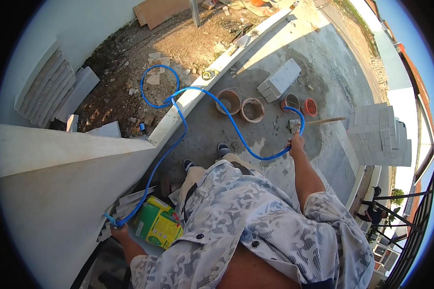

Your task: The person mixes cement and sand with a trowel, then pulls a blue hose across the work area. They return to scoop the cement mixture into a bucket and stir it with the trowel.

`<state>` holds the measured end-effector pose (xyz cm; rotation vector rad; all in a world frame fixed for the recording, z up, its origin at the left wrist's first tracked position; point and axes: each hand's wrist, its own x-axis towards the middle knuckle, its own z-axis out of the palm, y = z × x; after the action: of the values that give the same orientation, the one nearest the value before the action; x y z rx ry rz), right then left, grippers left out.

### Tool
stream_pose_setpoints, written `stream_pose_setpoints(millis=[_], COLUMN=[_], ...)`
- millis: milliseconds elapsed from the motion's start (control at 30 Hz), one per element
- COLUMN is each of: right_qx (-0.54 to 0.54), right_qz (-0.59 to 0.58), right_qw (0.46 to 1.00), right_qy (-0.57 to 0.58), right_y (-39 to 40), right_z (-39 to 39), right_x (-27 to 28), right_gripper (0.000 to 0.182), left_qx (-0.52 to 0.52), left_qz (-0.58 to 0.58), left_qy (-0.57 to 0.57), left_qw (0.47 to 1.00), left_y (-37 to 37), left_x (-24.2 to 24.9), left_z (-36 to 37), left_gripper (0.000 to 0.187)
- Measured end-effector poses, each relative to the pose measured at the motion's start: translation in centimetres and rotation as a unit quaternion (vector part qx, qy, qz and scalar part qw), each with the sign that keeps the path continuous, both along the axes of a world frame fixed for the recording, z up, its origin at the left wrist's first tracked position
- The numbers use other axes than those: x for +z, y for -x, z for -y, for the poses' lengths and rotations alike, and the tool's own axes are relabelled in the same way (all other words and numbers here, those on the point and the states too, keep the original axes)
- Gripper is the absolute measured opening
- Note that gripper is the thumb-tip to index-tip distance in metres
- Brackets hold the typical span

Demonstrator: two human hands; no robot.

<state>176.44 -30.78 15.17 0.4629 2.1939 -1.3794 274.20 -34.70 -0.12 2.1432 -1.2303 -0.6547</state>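
A long blue hose (pixel 236 123) runs in loops over a low wall and across to both sides of me. My right hand (pixel 296 143) is closed around the hose near one end, which curves over a dark-rimmed bucket (pixel 291 102). Low on the left, my left hand (pixel 120 231) is wrapped at the hose's other end, beside a light-blue tap fitting (pixel 110 218) at the wall; its fingers are partly hidden. Just right of that hand stands a green and yellow bag (pixel 159 222).
Two mortar-stained buckets (pixel 252 110) and an orange bucket (pixel 309 107) stand on the concrete. Nearby lie pale blocks (pixel 279 79) and a wooden-handled tool (pixel 323 121). A tape measure (pixel 207 75) rests on the low wall (pixel 188 96). Stacked blocks (pixel 378 132) rise at right; a person (pixel 372 212) is beyond.
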Motion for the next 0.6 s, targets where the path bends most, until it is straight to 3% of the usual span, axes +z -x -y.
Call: stream_pose_setpoints(millis=[133, 267, 367, 433, 467, 567, 600], right_qx=[0.026, 0.038, 0.051, 0.062, 0.068, 0.099, 0.113], right_qz=[0.002, -0.002, -0.003, -0.004, -0.007, -0.037, -0.049], right_qw=[1.000, 0.999, 0.999, 0.998, 0.997, 0.994, 0.992], right_qy=[-0.014, -0.019, -0.017, -0.018, -0.021, -0.020, -0.018], right_y=[0.2, -0.1, -0.3, -0.7, -1.2, -2.3, -2.8], right_z=[0.7, 1.3, 1.8, 1.9, 2.3, 3.3, 3.7], right_x=[0.1, 0.0, -0.6, -0.9, -0.9, -0.9, -0.9], right_gripper=[0.048, 0.048, 0.048, 0.047, 0.047, 0.046, 0.046], left_qx=[-0.013, -0.119, -0.113, 0.081, 0.174, 0.432, 0.429], left_qz=[0.017, 0.087, 0.034, -0.133, -0.215, -0.432, -0.468], left_qy=[-0.013, -0.042, -0.104, -0.115, -0.118, -0.122, -0.150], left_qw=[1.000, 0.988, 0.988, 0.981, 0.954, 0.782, 0.758], left_y=[0.7, 0.7, 0.3, 0.4, 0.4, 0.5, -0.6], left_x=[0.8, 3.2, 4.8, 5.2, 5.1, 4.3, 3.9], left_z=[-0.5, -0.1, 1.0, 2.0, 2.8, 4.4, 4.6], left_gripper=[0.044, 0.047, 0.050, 0.053, 0.055, 0.061, 0.061])
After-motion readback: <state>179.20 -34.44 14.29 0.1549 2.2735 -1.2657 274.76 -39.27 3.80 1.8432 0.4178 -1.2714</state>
